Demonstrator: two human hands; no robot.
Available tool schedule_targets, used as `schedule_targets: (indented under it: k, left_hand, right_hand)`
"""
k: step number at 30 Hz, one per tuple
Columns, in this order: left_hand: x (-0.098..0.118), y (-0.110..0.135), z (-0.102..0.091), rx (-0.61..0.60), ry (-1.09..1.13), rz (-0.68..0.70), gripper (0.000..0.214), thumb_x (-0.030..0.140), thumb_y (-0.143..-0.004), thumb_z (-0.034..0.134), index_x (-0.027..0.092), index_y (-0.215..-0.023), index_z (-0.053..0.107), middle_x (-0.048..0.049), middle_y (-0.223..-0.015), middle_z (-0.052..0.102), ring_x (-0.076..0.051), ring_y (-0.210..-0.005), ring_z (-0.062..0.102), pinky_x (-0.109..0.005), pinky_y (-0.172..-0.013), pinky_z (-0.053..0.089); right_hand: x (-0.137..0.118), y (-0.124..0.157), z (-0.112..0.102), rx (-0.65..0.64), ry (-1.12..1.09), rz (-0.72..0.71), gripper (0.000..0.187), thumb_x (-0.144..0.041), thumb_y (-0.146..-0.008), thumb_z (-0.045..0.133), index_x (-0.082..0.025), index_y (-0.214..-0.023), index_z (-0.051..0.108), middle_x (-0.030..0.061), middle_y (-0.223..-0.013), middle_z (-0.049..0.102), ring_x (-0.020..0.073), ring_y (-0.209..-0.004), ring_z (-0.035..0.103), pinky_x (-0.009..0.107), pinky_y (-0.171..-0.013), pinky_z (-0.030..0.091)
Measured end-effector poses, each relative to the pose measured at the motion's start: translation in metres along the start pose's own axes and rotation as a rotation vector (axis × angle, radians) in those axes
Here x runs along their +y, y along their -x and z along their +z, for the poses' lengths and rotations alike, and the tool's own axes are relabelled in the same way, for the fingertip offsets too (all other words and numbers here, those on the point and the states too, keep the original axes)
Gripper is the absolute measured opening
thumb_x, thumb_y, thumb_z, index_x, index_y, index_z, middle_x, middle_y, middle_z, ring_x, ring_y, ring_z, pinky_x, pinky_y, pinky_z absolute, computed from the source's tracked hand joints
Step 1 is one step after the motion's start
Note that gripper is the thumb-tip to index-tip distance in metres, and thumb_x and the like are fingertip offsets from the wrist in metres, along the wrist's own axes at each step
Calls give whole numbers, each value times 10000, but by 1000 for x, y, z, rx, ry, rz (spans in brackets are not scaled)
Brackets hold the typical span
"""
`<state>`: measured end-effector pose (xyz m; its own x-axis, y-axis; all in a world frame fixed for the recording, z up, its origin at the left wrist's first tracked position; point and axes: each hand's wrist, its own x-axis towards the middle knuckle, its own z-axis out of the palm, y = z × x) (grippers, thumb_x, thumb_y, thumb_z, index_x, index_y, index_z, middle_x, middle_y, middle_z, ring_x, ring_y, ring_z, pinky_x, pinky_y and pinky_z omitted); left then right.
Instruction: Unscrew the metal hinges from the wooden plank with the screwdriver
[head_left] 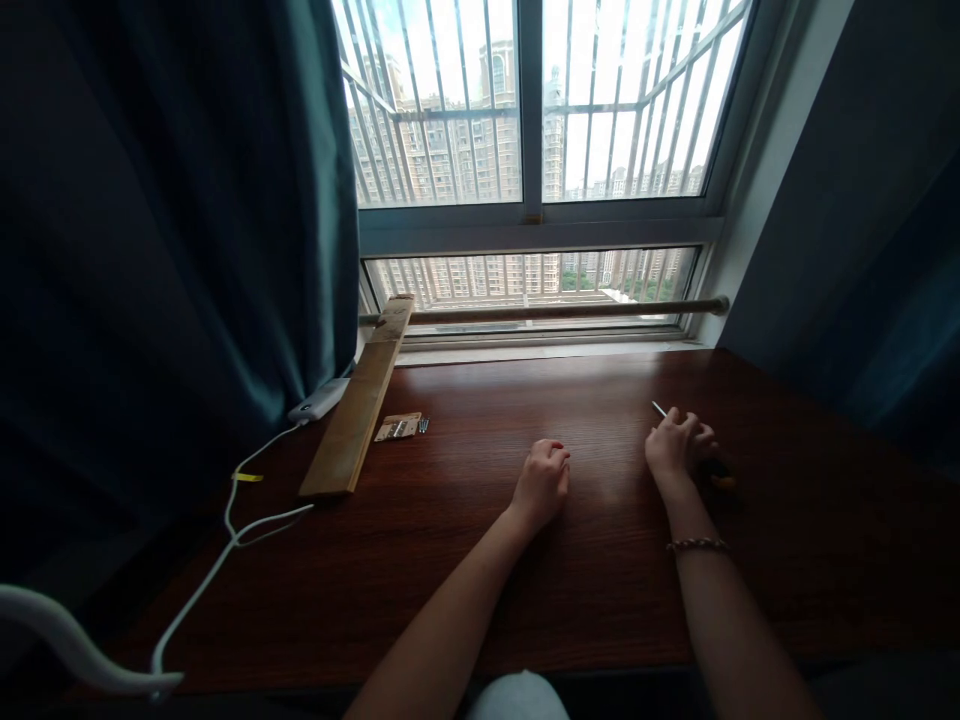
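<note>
My left hand (542, 478) rests on the dark wooden table (465, 560) with its fingers curled in, and I see nothing in it. Farther right, my right hand (677, 445) is closed over a screwdriver (659, 409). Its thin metal shaft pokes out to the upper left, while a dark handle with a yellow-orange end shows dimly on the other side; the middle is hidden by the hand. Left of my hands lie a small brown hardware card (398, 427) and several screws (424, 425) beside it.
A long wooden plank (360, 415) lies at the left, its far end up by the window rail (555, 313). Behind it is a white power strip (319, 400) with a white cable (229, 505). A blue curtain (300, 200) hangs at the left.
</note>
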<state>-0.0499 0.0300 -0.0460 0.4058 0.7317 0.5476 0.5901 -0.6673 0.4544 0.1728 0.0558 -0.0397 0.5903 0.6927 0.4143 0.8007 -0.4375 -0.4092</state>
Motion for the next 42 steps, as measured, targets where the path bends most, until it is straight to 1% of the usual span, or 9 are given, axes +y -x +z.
schedule_targets:
  k: [3,5,9,13,17,20,24,33,42]
  left_hand:
    - [-13,-7,-9,19,-125,-38,212,152,-778,459,180,-940,592,-95,-1034,523,-211,-1036,463,-380,-902,398]
    - [-31,-13,-21,43,-217,-120,203,158,-784,449,175,-922,598,-94,-1011,534,-208,-1018,469,-356,-892,397]
    - [-86,-22,-58,136,-444,-440,221,177,-808,404,158,-905,602,-108,-964,553,-219,-966,494,-333,-840,407]
    - [-141,-18,-93,255,-607,-789,231,222,-795,438,112,-944,577,-140,-964,567,-246,-930,526,-351,-802,410]
    - [-172,-7,-106,290,-641,-957,278,308,-777,489,93,-931,574,-167,-999,581,-273,-930,545,-359,-747,422]
    - [-183,-3,-103,279,-598,-1045,305,372,-765,509,116,-912,584,-170,-1012,592,-279,-907,563,-368,-700,431]
    - [-193,-3,-100,286,-568,-1097,313,417,-749,519,152,-890,605,-153,-1003,609,-287,-874,582,-385,-679,442]
    - [-206,-5,-100,256,-498,-1095,184,339,-747,536,223,-847,638,-86,-957,647,-269,-871,592,-367,-685,447]
    - [-206,-8,-102,158,-472,-1068,174,317,-741,559,217,-837,665,-92,-970,660,-261,-884,602,-333,-685,445]
  right_hand:
    - [-16,9,5,41,-4,-136,371,-228,-795,482,-159,-1159,499,150,-1219,421,328,-1110,296,479,-875,271]
    - [-23,14,9,6,-21,-220,382,-238,-794,499,-167,-1169,492,130,-1213,435,302,-1091,316,433,-869,291]
    - [-30,20,15,-81,-52,-284,371,-251,-810,490,-162,-1171,493,119,-1180,472,280,-1059,349,385,-846,325]
    - [-36,26,15,-163,-67,-331,374,-265,-820,481,-166,-1180,490,116,-1166,490,273,-1040,379,369,-831,345]
    - [-41,30,14,-186,-82,-343,378,-269,-825,479,-167,-1189,489,115,-1165,500,272,-1040,398,362,-831,352]
    - [-42,30,14,-185,-95,-352,372,-271,-826,476,-158,-1180,500,115,-1159,513,276,-1026,417,358,-826,360]
    - [-42,27,15,-185,-132,-402,380,-257,-830,461,-134,-1189,489,114,-1141,532,267,-1005,442,355,-833,365]
    - [-44,27,16,-201,-190,-463,372,-245,-833,448,-115,-1179,493,134,-1103,556,257,-999,478,350,-857,370]
    - [-41,26,19,-219,-199,-490,367,-240,-835,438,-97,-1168,496,149,-1085,565,249,-1002,501,338,-869,380]
